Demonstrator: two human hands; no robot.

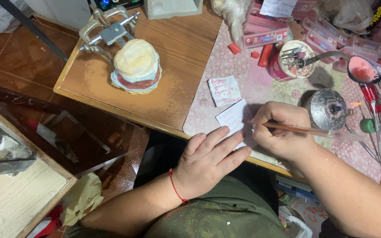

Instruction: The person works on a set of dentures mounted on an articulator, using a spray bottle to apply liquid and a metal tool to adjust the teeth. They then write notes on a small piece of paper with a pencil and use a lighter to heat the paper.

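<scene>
Wooden desk [177, 57] carries a pink mat [243, 75]; at 6 o'clock on it lies a white paper slip [234, 119], pinned by the flat, open left hand [208, 161]. The right hand [278, 130], at 3 o'clock, is closed around a pen [296, 128]. Keep the slip pressed still while writing; the pen tip is hidden behind the fingers.

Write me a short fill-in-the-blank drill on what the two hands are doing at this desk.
1. The right hand holds a ____ over the white paper slip.
2. The left hand lies ____ on that slip, pinning it down.
3. A red ____ circles the left wrist.
4. The plaster dental model sits on the bare ____ part of the desk.

Missing words: pen; flat; string; wooden
</scene>
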